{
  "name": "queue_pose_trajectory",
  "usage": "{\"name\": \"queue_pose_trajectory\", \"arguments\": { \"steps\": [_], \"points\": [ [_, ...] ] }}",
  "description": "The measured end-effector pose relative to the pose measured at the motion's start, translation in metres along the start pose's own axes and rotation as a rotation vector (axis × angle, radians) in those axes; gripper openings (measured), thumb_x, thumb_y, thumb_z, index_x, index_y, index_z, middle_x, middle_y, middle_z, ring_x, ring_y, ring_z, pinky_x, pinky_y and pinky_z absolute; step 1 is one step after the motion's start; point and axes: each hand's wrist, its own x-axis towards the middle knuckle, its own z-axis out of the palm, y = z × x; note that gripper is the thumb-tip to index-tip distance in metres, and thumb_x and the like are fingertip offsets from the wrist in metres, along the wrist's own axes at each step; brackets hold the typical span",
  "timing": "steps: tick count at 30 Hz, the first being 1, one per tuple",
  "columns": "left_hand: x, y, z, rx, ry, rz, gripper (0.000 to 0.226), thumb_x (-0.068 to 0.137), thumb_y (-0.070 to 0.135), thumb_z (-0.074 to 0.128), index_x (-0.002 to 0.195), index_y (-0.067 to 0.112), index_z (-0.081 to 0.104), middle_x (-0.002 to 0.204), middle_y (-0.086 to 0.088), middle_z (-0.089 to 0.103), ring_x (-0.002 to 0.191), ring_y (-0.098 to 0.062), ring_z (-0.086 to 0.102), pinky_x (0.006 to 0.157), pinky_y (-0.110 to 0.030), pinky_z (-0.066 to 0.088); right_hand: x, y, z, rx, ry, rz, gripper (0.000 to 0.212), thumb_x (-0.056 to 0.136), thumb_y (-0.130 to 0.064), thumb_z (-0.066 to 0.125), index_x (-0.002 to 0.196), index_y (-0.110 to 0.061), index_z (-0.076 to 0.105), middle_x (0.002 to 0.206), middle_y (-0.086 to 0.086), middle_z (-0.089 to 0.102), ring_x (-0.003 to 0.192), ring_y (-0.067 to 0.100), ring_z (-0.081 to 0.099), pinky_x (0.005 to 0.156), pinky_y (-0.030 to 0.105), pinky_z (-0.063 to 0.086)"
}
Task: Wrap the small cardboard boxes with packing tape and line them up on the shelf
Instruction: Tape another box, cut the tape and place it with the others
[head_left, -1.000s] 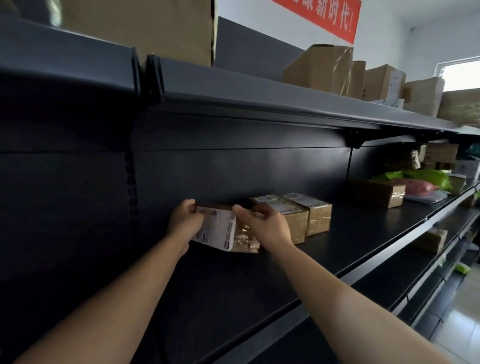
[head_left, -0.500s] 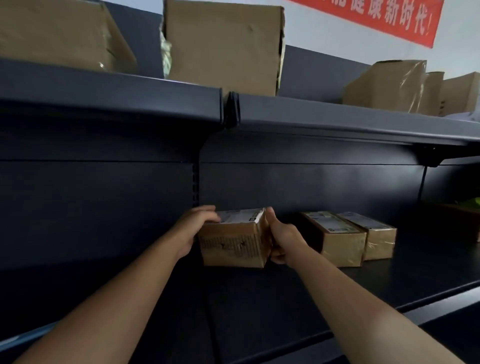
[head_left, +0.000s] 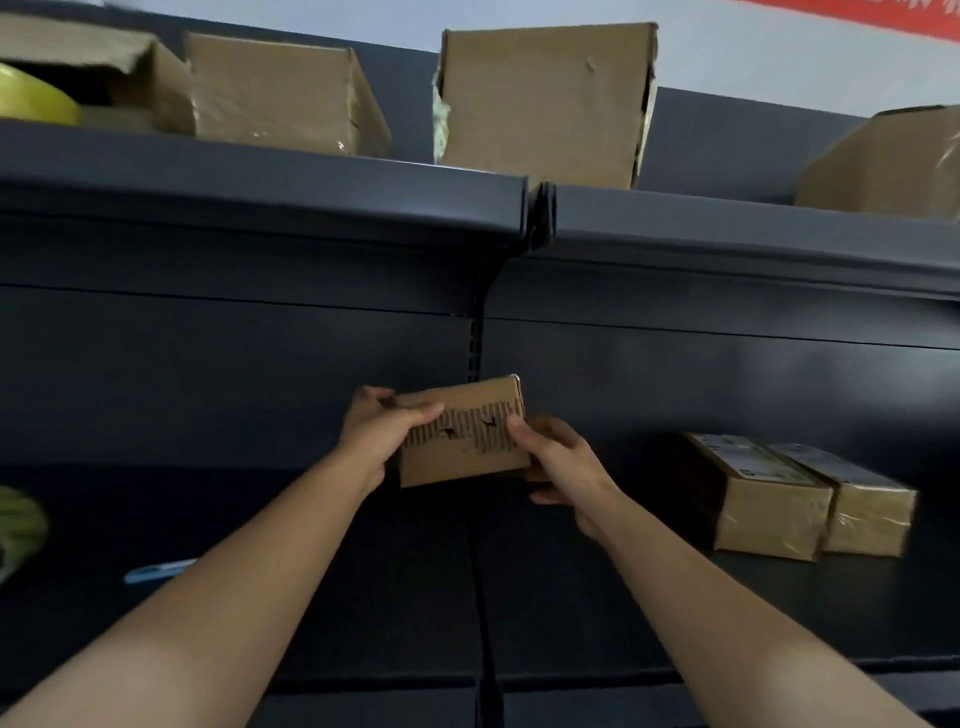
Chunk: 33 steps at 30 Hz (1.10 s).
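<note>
I hold a small cardboard box (head_left: 462, 441) with a torn, corrugated patch on its front, lifted above the dark shelf (head_left: 597, 613). My left hand (head_left: 376, 431) grips its left end, thumb across the front. My right hand (head_left: 558, 462) grips its right end. To the right, two small taped boxes stand side by side on the shelf: the nearer taped box (head_left: 769, 509) and the farther taped box (head_left: 867, 509), both with labels on top.
The upper shelf (head_left: 311, 192) overhangs close above and carries several large cardboard boxes (head_left: 540, 98). A yellow-green object (head_left: 31, 98) sits at the top left. On the left of the lower shelf lie a blue item (head_left: 156, 570) and a greenish thing (head_left: 18, 530).
The view swung left, so the two taped boxes now lie far to the right. The box in my hands left the shelf and tipped, its label no longer visible.
</note>
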Motion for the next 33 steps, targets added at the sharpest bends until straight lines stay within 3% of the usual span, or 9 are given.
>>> {"name": "queue_pose_trajectory", "arguments": {
  "steps": [2,4,11,15,18,26,29,33],
  "points": [
    [-0.007,0.004,-0.012,-0.039,0.078,0.016,0.068,0.071,0.032,0.083,0.123,0.01,0.045,0.119,-0.004,0.054,0.105,-0.019,0.053,0.085,-0.033,0.046,-0.001,-0.005,0.013,-0.011,-0.044,-0.028,0.036,0.086,-0.048,0.064,0.116,-0.031,0.053,0.119,-0.003,0.06,0.107,0.018,0.058,0.084,0.037,0.051],
    [-0.012,0.008,-0.027,-0.048,0.118,0.019,0.056,0.077,0.029,0.079,0.119,0.01,0.047,0.113,-0.002,0.055,0.1,-0.017,0.051,0.08,-0.031,0.042,-0.002,-0.007,0.026,-0.001,-0.076,-0.038,0.038,0.086,-0.044,0.065,0.119,-0.03,0.053,0.119,-0.002,0.06,0.105,0.019,0.058,0.08,0.034,0.051],
    [-0.02,0.007,-0.09,-0.058,0.223,-0.033,0.02,0.09,0.02,0.063,0.109,0.017,0.06,0.118,-0.008,0.061,0.113,-0.024,0.054,0.104,-0.045,0.04,-0.006,-0.019,0.074,0.058,-0.146,-0.015,0.051,0.084,-0.05,0.066,0.128,-0.027,0.053,0.122,0.002,0.059,0.101,0.02,0.06,0.077,0.032,0.054],
    [-0.026,0.007,-0.116,-0.072,0.258,-0.043,0.012,0.095,0.011,0.054,0.101,0.018,0.062,0.107,-0.008,0.063,0.1,-0.024,0.059,0.085,-0.042,0.053,-0.009,-0.025,0.099,0.052,-0.185,-0.006,0.058,0.084,-0.053,0.064,0.134,-0.025,0.051,0.124,0.003,0.058,0.099,0.021,0.06,0.075,0.032,0.053],
    [-0.028,0.008,-0.133,-0.096,0.274,-0.03,0.016,0.096,0.009,0.052,0.102,0.019,0.062,0.101,-0.003,0.062,0.089,-0.017,0.058,0.077,-0.035,0.052,-0.012,-0.031,0.118,0.012,-0.193,-0.008,0.062,0.083,-0.057,0.063,0.135,-0.025,0.05,0.12,0.002,0.059,0.095,0.019,0.063,0.069,0.029,0.052],
    [-0.031,0.003,-0.188,-0.011,0.236,-0.055,0.039,0.098,0.014,0.049,0.134,0.03,0.052,0.129,0.0,0.056,0.11,-0.018,0.054,0.087,-0.033,0.047,-0.014,-0.044,0.174,-0.07,-0.213,-0.024,0.045,0.085,-0.058,0.06,0.115,-0.024,0.062,0.103,-0.005,0.064,0.088,0.018,0.065,0.066,0.028,0.047],
    [-0.029,-0.004,-0.204,0.083,0.215,-0.052,0.045,0.098,0.014,0.049,0.141,0.025,0.044,0.138,-0.003,0.05,0.118,-0.019,0.05,0.102,-0.034,0.043,-0.013,-0.046,0.192,-0.089,-0.213,-0.005,0.043,0.086,-0.056,0.059,0.111,-0.021,0.062,0.1,-0.003,0.064,0.085,0.018,0.067,0.066,0.029,0.049],
    [-0.026,-0.011,-0.218,0.254,0.169,-0.082,0.049,0.096,0.014,0.053,0.143,0.018,0.039,0.136,-0.007,0.049,0.113,-0.02,0.052,0.099,-0.032,0.045,-0.008,-0.042,0.209,-0.129,-0.17,0.044,0.048,0.086,-0.059,0.057,0.112,-0.019,0.061,0.101,0.0,0.065,0.083,0.02,0.068,0.066,0.031,0.05]
  ]
}}
